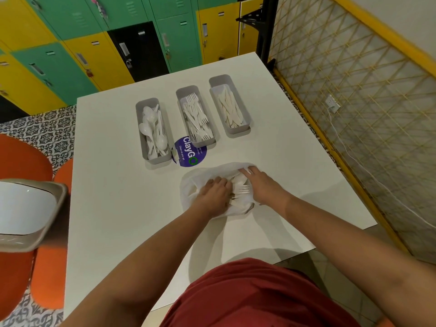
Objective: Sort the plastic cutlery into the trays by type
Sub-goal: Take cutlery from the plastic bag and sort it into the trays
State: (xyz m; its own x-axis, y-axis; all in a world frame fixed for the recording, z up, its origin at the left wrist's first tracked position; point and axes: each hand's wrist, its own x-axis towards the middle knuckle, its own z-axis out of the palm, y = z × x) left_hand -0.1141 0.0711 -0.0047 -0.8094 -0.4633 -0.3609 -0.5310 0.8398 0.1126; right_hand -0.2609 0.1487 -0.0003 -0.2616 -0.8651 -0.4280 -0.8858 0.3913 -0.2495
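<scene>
Head view: white table [113,185], three grey trays in a row at its far half. Left tray [153,132] filled with white plastic spoons [151,123]; middle tray [195,115] with white plastic forks [195,114]; right tray [229,103] with flat cream pieces [230,107], probably knives, blades too small to confirm. Purple round "ClayGo" sticker [188,153] on the tabletop, partly covered by the near ends of the left and middle trays. Nearer, a white plastic bag [188,182] lying open on the table, unsorted cutlery inside, mostly hidden by both hands and the bag's folds; only one fork head [243,189] plainly readable between the hands, the rest a pale jumble. Left hand [213,195] inside the bag, fingers curled down into the pile, fingertips out of sight; whether anything is actually gripped cannot be told. Right hand [260,185] at the bag's right rim, fingers extended and flat on the plastic, holding nothing. Lower edge cut by a red shirt [247,296]. At left, an orange chair [26,166] and a grey-rimmed white object [26,208], both cropped. Beyond the table, green, yellow and black lockers [94,43]; at right, a lattice panel [354,102] in a yellow frame.
</scene>
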